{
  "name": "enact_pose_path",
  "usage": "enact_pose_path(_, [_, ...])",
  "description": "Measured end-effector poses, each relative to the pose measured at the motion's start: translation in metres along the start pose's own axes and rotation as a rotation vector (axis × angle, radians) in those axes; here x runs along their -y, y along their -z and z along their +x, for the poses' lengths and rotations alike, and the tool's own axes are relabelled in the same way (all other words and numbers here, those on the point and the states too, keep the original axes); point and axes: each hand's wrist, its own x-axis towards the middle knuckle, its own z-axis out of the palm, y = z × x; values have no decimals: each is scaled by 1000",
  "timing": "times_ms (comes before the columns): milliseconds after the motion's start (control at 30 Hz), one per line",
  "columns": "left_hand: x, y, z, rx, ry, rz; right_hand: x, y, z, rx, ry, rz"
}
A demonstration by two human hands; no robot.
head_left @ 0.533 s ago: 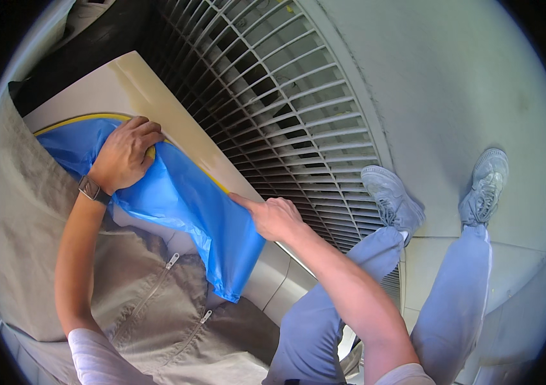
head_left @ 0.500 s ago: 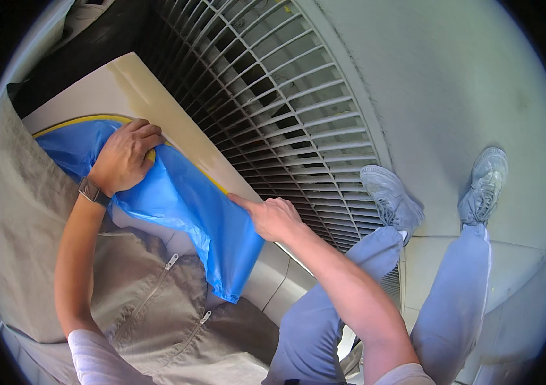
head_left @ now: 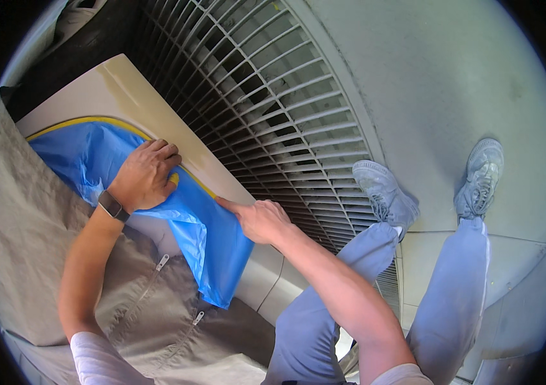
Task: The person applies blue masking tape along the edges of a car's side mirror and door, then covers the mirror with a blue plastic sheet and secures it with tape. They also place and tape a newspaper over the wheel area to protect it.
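A blue plastic masking sheet (head_left: 225, 256) with a yellow tape edge (head_left: 109, 120) lies along a cream-coloured vehicle panel (head_left: 157, 119). My left hand (head_left: 145, 174) is closed on top of the sheet, its fingertips at the tape line. From under it shows a small yellow piece (head_left: 174, 180), its kind mostly hidden by the fingers. Farther right along the same tape line, my right hand (head_left: 263, 221) touches the tape with a stretched index finger. The other fingers of that hand are loosely bent. Below the hands the sheet's free end hangs down in folds.
A brown cloth cover (head_left: 125, 301) with two zips drapes over the near left side. Beyond the panel is a metal floor grate (head_left: 279, 109), bordered by grey floor (head_left: 427, 83). My shoes (head_left: 382, 189) stand at the right, one at the grate's edge.
My left hand has slid right and nearer along the tape edge, closer to the right hand. The right index finger stays at the tape. The whole view has shifted slightly.
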Motion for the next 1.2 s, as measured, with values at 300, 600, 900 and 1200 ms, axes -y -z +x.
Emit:
enact_pose_path(300, [-60,-47,-11,52,-1,-65,-1,-1,-6,18,-59,87])
enact_pose_path(600, [-54,-76,-15,-120,-32,17,-67,-49,-94,-220,-319,234])
enact_pose_path(900, [-65,-84,-20,-184,-28,54,-136,-155,-155,-86,-470,291])
enact_pose_path(1200, [-80,-73,-4,-75,72,16,-153,-152,-129,48,-479,260])
